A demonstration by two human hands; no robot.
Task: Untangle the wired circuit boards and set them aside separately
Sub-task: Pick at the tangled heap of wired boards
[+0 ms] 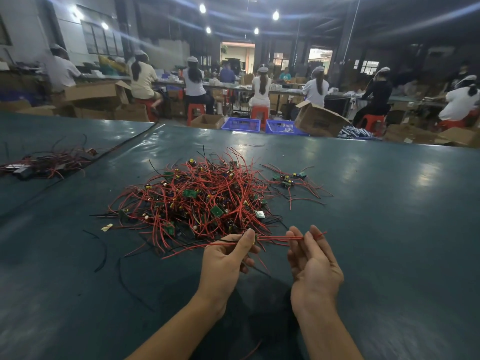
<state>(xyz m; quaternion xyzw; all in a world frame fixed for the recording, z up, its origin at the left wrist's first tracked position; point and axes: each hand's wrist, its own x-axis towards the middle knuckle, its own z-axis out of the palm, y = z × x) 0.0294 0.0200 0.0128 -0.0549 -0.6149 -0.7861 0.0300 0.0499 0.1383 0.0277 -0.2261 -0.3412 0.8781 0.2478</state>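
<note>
A big tangled pile of small green circuit boards with red and black wires (205, 201) lies in the middle of the dark green table (376, 229). In front of it my left hand (228, 258) pinches one small circuit board (255, 238) between thumb and fingers. Its red wires (283, 238) stretch to the right, where the fingers of my right hand (311, 258) hold them near their ends. More wires of that board trail left from my left hand. A few separated boards (287, 179) lie to the right of the pile.
Another heap of wired parts (44, 162) lies at the far left. Loose black wires (102, 252) and a small yellow piece (107, 227) lie left of my hands. Beyond the table's far edge stand blue crates (241, 123), cardboard boxes and seated workers at benches.
</note>
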